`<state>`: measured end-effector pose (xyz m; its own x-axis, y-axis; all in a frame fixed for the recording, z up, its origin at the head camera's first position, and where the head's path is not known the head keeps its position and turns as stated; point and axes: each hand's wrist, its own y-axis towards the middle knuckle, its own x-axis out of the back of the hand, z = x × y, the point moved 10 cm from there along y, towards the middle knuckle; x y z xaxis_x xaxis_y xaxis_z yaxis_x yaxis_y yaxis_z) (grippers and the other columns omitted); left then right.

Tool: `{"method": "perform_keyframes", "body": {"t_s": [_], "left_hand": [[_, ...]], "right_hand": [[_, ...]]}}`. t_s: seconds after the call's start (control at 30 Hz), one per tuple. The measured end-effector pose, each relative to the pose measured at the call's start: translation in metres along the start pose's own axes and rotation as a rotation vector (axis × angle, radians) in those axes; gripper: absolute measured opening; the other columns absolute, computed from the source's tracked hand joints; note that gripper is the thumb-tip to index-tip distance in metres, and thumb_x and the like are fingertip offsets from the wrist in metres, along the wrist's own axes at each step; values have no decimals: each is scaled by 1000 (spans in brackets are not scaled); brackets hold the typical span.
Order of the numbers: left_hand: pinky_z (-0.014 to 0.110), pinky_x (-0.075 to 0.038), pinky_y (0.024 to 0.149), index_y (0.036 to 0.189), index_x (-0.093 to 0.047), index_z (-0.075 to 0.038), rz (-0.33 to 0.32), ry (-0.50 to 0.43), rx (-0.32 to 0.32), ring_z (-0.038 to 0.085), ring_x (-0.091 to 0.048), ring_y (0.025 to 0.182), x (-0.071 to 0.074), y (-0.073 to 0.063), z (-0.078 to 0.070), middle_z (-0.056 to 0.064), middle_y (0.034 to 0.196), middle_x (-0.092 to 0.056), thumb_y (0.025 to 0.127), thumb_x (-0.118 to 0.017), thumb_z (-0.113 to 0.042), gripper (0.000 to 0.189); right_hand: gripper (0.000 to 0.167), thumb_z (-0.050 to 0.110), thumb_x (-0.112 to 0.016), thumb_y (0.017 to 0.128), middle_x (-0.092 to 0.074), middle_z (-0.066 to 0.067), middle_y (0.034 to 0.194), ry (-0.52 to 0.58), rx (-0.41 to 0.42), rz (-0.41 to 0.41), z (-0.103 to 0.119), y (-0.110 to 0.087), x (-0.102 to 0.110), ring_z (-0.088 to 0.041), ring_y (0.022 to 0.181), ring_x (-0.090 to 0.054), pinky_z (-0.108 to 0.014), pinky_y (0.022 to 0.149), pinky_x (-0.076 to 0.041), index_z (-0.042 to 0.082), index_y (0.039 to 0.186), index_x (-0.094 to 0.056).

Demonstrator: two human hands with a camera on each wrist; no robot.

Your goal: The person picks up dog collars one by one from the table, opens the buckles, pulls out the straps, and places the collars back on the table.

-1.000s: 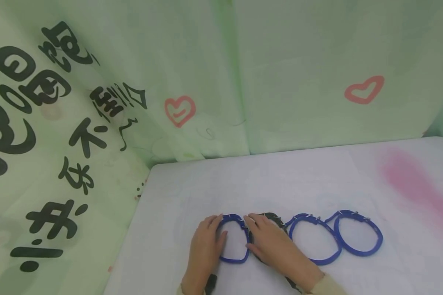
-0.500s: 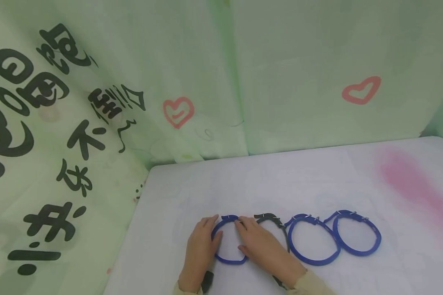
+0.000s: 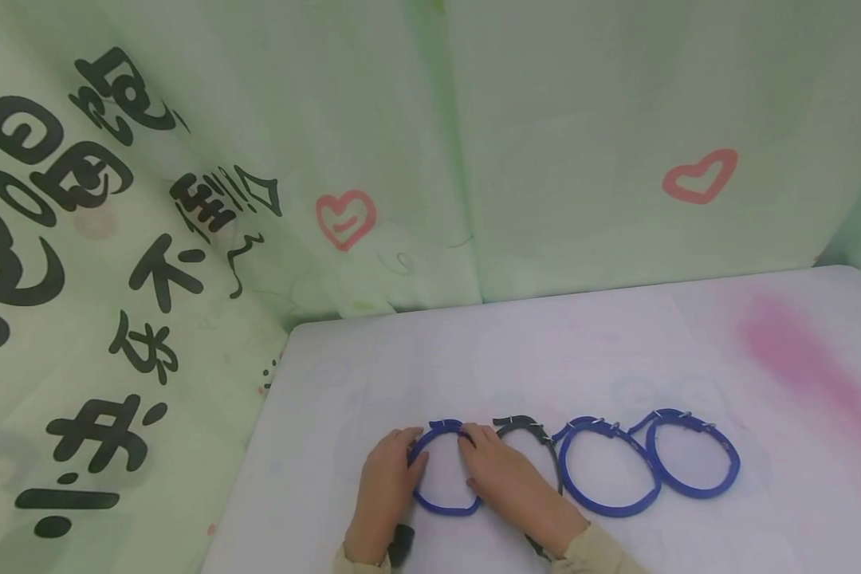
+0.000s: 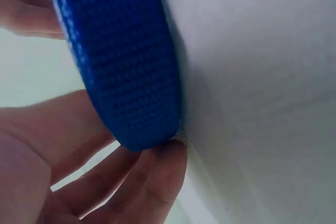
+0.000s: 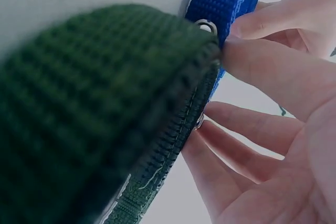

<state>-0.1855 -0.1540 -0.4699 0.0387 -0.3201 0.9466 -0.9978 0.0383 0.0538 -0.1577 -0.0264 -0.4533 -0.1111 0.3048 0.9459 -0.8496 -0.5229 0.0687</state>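
Note:
A blue woven collar (image 3: 447,510), fastened into a loop, lies on the table between both hands. My left hand (image 3: 382,486) holds its left side, the strap passing between thumb and fingers. In the left wrist view the fingertips (image 4: 170,153) touch the edge of the blue strap (image 4: 123,61). My right hand (image 3: 505,482) grips its right side near the metal ring, partly hiding it. A dark green collar (image 3: 522,421) lies just right of that hand, partly under the forearm. In the right wrist view its strap (image 5: 100,87) fills the foreground.
Two more blue looped collars, one beside the green collar (image 3: 610,510) and one farther right (image 3: 713,490), lie in the same row. The white-covered table (image 3: 581,351) meets a green curtain (image 3: 581,159) at the back and left.
Both hands and the leftmost blue collar have shifted left, away from the green collar, which is now more exposed. Over the last half second they barely move.

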Motion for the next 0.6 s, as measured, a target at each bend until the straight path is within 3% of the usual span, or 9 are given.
{"method": "perform_keyframes", "body": {"t_s": [0.2,0.4,0.6], "left_hand": [[30,-55,74,112,-72,-13,-9,-16,-27,11,-63,81,3,0,0,-2,92,-70,84,-77,-7,30],[29,-54,73,112,-72,-16,7,-15,6,8,-61,80,2,1,3,-4,93,-70,85,-77,-10,28],[25,-53,70,112,-72,-18,-3,-22,23,5,-61,78,3,-1,5,-6,91,-69,86,-76,-11,27]], "right_hand": [[51,17,-80,82,-55,-19,133,-13,17,-32,1,1,2,-30,121,-56,-35,99,-53,-7,124,-62],[50,16,-82,81,-56,-20,131,-34,34,-59,2,1,2,-30,118,-57,-35,98,-53,-7,121,-63],[50,17,-82,81,-55,-19,133,-16,22,-37,3,0,5,-30,120,-57,-35,97,-54,-6,122,-63]]}}
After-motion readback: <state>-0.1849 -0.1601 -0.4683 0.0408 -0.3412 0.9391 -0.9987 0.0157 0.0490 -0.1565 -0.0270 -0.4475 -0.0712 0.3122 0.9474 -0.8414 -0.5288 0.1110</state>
